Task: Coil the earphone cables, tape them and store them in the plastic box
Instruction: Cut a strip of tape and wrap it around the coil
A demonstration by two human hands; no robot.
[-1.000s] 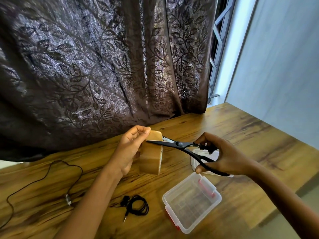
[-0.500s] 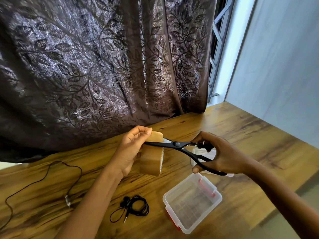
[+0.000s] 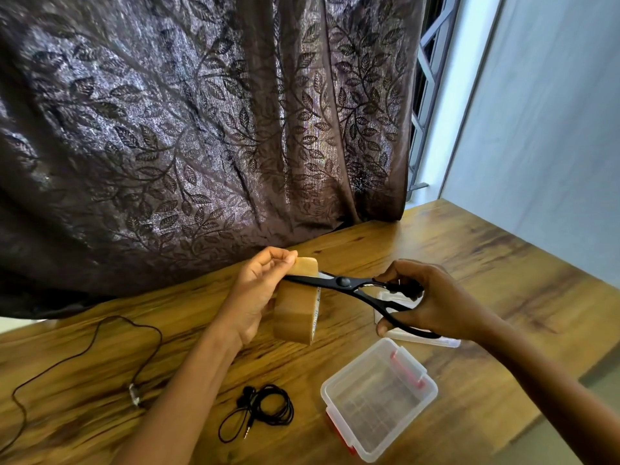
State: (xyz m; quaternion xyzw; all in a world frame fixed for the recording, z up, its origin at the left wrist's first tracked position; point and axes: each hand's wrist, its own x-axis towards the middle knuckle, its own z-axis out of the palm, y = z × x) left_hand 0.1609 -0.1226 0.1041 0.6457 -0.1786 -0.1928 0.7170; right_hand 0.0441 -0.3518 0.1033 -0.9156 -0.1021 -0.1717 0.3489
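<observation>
My left hand (image 3: 258, 290) pinches the pulled-out end of a brown tape roll (image 3: 297, 312), which hangs above the wooden table (image 3: 469, 256). My right hand (image 3: 432, 303) grips black scissors (image 3: 349, 285), whose blades lie across the tape strip just above the roll. A coiled black earphone (image 3: 268, 406) lies on the table in front of the roll. A second, uncoiled earphone cable (image 3: 100, 337) sprawls at the left. The clear plastic box (image 3: 379, 397) with red clasps sits open at the lower right.
The box's clear lid (image 3: 419, 338) lies flat under my right hand. A dark leaf-patterned curtain (image 3: 201, 129) hangs along the table's far edge. The table's right edge drops off near the grey wall (image 3: 553, 129).
The scissor blades have closed further on the tape strip. Hands, roll and scissors stay in nearly the same place.
</observation>
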